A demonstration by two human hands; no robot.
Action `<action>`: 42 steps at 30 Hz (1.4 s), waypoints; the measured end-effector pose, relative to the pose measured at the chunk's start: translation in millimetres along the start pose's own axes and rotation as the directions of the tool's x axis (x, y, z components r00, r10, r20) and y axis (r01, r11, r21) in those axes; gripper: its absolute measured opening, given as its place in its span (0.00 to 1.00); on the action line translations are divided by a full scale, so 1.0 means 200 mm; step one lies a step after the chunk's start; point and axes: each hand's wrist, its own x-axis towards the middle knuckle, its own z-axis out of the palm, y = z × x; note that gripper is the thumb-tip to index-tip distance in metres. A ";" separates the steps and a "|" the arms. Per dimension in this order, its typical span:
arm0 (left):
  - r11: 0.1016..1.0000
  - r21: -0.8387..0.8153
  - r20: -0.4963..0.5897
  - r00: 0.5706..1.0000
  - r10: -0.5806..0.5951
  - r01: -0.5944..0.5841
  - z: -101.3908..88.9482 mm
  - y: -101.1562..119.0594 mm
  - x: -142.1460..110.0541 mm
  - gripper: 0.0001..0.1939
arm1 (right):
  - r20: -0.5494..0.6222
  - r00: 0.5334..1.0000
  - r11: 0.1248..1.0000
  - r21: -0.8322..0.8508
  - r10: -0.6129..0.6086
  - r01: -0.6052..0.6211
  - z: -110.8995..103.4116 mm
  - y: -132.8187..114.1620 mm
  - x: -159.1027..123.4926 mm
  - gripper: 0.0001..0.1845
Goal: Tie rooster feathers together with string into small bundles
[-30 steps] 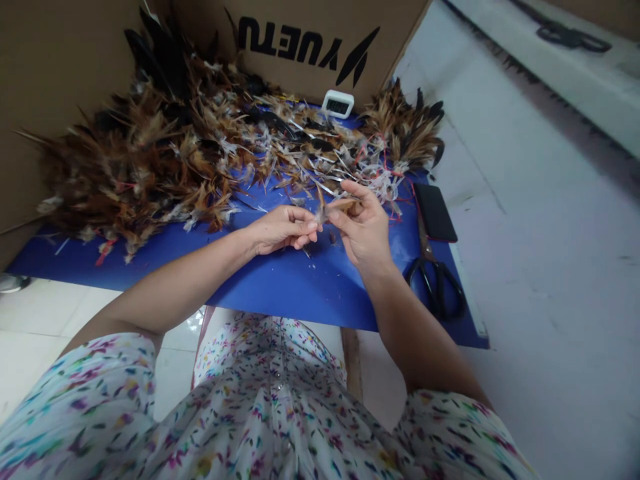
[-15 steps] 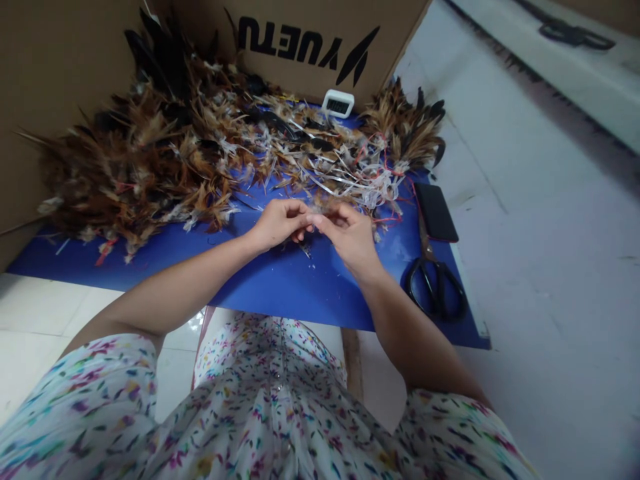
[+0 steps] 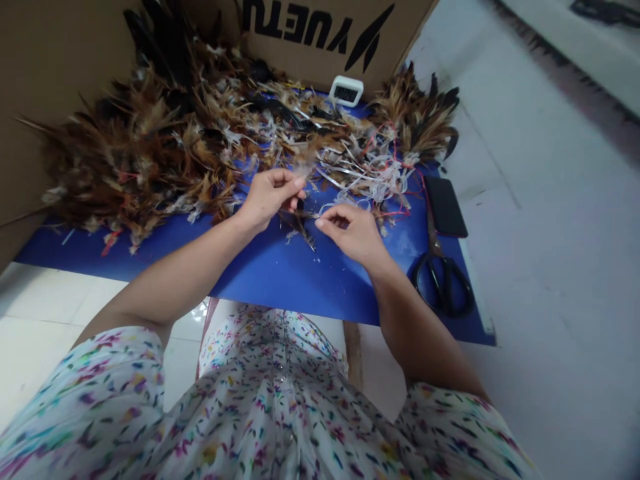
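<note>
Over the middle of the blue tabletop [image 3: 280, 267], my left hand [image 3: 267, 198] pinches a small brown feather [image 3: 309, 160], its fluffy end blurred above the fingertips. A little to the right and nearer me, my right hand [image 3: 353, 232] is closed, thumb against forefinger; whatever lies between the tips is too small to make out. Dark feather pieces [image 3: 304, 232] lie on the tabletop between the two hands. Behind my right hand is a tangle of white ribbon [image 3: 383, 179] with some red string.
A large heap of brown feathers [image 3: 150, 147] fills the left and back. At the right are a feather bundle [image 3: 420, 123], a black phone [image 3: 445, 207] and black-handled scissors [image 3: 443, 283]. A white digital timer [image 3: 346, 91] stands before the cardboard box [image 3: 320, 47].
My hands, together before, are now apart. The left has lifted away with the feather, and the right sits slightly lower and to the right. The view has shifted a little.
</note>
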 end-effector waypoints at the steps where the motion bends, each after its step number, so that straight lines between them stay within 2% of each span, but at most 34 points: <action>1: 1.000 0.008 -0.044 0.999 0.015 -0.015 -0.01 0.00 0.02 0.18 | 0.064 0.998 0.997 -0.078 -0.018 0.023 0.00 -0.01 -0.01 0.06; 3: 0.999 0.032 -0.112 0.993 0.042 -0.038 -0.04 -0.01 0.04 0.17 | 0.181 0.983 0.973 -0.215 -0.039 0.078 0.01 -0.03 -0.03 0.06; 6: 0.995 0.078 -0.159 0.984 0.075 -0.063 -0.06 -0.02 0.07 0.16 | 0.284 0.958 0.931 -0.339 -0.035 0.135 0.03 -0.06 -0.05 0.06; 9: 0.991 0.106 -0.159 0.983 0.094 -0.078 -0.06 -0.02 0.07 0.16 | 0.327 0.945 0.915 -0.377 -0.017 0.146 0.04 -0.07 -0.05 0.07; 13: 0.985 0.144 -0.160 0.980 0.121 -0.098 -0.06 -0.02 0.06 0.16 | 0.320 0.948 0.918 -0.378 0.005 0.123 0.05 -0.07 -0.05 0.08; 16: 0.981 0.158 -0.167 0.977 0.135 -0.109 -0.06 -0.02 0.06 0.16 | 0.271 0.962 0.945 -0.320 0.021 0.069 0.03 -0.06 -0.04 0.07; 21: 0.990 0.107 -0.155 0.982 0.112 -0.096 -0.07 -0.02 0.06 0.16 | 0.113 0.992 0.979 -0.199 0.056 -0.033 -0.03 -0.02 -0.01 0.08; 27: 0.991 0.090 -0.137 0.984 0.110 -0.099 -0.06 -0.02 0.06 0.16 | -0.009 0.992 0.992 -0.014 0.129 -0.129 -0.08 0.04 0.02 0.04; 35: 0.999 -0.004 -0.095 0.994 0.053 -0.053 -0.04 -0.01 0.04 0.16 | -0.003 0.964 0.899 0.361 0.266 -0.247 -0.09 0.04 0.05 0.18; 42: 0.997 -0.078 0.111 0.994 0.024 -0.016 0.01 -0.03 -0.01 0.19 | 0.029 0.962 0.842 0.477 0.272 -0.252 -0.08 0.02 0.04 0.15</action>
